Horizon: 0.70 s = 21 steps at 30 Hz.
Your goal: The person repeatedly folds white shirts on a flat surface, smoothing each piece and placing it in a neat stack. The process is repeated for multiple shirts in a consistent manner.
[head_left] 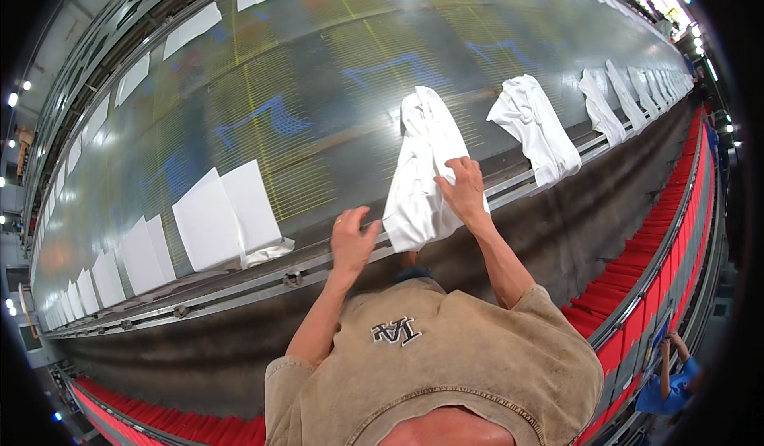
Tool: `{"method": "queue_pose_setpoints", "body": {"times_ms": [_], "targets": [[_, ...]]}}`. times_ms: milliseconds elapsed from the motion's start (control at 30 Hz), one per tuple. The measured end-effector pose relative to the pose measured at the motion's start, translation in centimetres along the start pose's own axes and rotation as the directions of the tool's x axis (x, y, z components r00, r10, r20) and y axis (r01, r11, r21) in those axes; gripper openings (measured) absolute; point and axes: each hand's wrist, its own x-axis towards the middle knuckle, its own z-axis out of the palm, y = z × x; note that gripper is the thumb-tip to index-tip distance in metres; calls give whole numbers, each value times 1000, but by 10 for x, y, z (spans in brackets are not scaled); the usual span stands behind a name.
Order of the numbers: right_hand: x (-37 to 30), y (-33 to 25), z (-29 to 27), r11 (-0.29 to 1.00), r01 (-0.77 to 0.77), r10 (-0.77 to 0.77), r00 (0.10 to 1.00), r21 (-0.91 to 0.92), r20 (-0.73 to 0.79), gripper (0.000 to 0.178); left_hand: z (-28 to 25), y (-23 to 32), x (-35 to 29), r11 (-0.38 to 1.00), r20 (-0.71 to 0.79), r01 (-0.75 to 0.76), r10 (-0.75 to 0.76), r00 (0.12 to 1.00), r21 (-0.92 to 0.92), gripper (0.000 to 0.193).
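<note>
Cloth (424, 159) points away, long axis crossing the desk (338, 140) edge; right hand (464, 191) over it, left hand (352, 241) beside, both hands' fingers apart!

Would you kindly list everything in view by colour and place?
Table: one, grey with yellow and blue markings, ahead
Rail: one, silvery, table's near edge
Crumpled cloth: one, white, centre
More cloths: many, white, to its right
Flat pieces: many, white, near-left and far edges
Red pieces: many, right and lower left
Lamps: many, white, background
Co-worker: one, blue top, lower right
Shirt: one, tan, lower middle
Left hand: one, left of crumpled cloth
Right hand: one, at crumpled cloth
</note>
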Motion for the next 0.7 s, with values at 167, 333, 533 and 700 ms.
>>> {"method": "queue_pose_setpoints", "body": {"times_ms": [167,333,533,700], "targets": [[27,36,23,993,-98,110,968,-65,225,22,73,27,34,968,44,-144,138,990,205,33],[44,52,1,820,-355,195,911,450,363,20,97,19,66,956,54,-102,90,994,275,18],[42,42,-33,527,-520,173,840,673,514,18,79,-1,62,631,45,384,-484,874,-674,14],[20,41,-71,346,-691,-53,661,635,748,11,19,-15,17,103,223,403,-698,680,-909,11]]}}
